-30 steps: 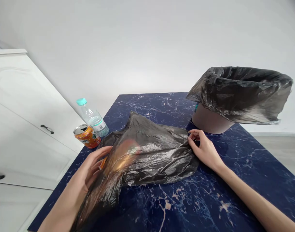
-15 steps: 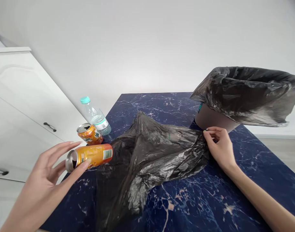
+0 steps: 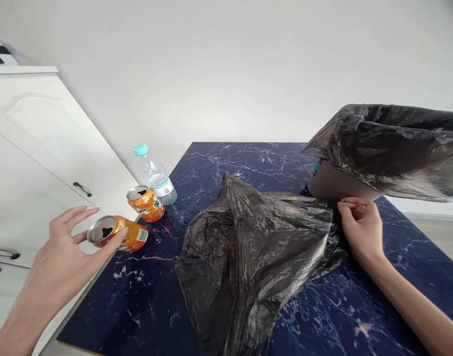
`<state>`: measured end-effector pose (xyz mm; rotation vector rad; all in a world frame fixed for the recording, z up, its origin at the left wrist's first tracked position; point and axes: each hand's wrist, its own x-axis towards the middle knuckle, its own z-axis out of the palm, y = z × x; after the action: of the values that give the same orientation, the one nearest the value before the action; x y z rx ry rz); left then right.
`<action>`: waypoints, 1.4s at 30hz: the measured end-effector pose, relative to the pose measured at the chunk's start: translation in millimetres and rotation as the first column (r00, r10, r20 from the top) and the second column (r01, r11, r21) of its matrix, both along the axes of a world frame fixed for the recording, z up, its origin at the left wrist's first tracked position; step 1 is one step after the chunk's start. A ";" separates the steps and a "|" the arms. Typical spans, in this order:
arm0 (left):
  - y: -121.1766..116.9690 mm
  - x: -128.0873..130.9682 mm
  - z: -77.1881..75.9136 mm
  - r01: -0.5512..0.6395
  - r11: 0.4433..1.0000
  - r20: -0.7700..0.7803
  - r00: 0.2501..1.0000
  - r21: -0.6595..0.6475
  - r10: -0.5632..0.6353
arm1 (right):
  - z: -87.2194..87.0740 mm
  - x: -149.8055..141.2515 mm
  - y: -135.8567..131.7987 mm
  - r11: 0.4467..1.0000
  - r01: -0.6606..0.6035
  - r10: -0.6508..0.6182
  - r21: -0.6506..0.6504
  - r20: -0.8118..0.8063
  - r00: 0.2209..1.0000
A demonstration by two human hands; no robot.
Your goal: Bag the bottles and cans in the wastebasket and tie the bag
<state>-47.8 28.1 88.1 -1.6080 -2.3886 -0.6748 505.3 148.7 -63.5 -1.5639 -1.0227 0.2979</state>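
My left hand [image 3: 68,252] is around an orange soda can [image 3: 135,235] at the table's left edge. Its index finger stands off the can, while the thumb lies across the near side; whether a finger behind touches it is hidden. The can's opened silver top faces me. A second orange can [image 3: 146,205] and a clear plastic bottle with a turquoise cap [image 3: 161,183] stand just behind. My right hand [image 3: 363,227] is closed, pinching the right end of a crumpled black plastic bag [image 3: 259,237] that spreads over the middle of the table.
On the right stands a bin [image 3: 337,180] with a black liner [image 3: 392,148] folded over its rim. The dark blue marbled table [image 3: 226,153] meets a white wall at the back. A white cabinet [image 3: 63,148] with dark handles is at the left.
My left hand has lowered the can to the table's left edge, beside the other can, and its fingers have spread. The bag's left end has come away from the can.
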 end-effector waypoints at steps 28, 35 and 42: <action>32.3 139.2 -60.9 0.893 0.389 -0.018 0.395 -0.228 -0.918 | 2.4 -7.4 -1.0 0.998 -0.050 0.050 -0.032 -0.011 0.999; 87.3 195.1 -67.5 0.948 0.150 0.057 0.172 -0.281 -0.983 | -1.3 -7.4 2.3 0.997 -0.073 0.073 -0.010 -0.010 0.997; 121.1 210.0 -71.6 0.941 0.318 0.080 0.328 -0.116 -0.941 | -0.4 -10.7 4.0 0.996 -0.094 0.094 0.007 -0.008 0.996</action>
<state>162.2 149.2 16.5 -3.0522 -1.1880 -0.6039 494.7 152.8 -63.9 -1.5097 -1.0914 0.3651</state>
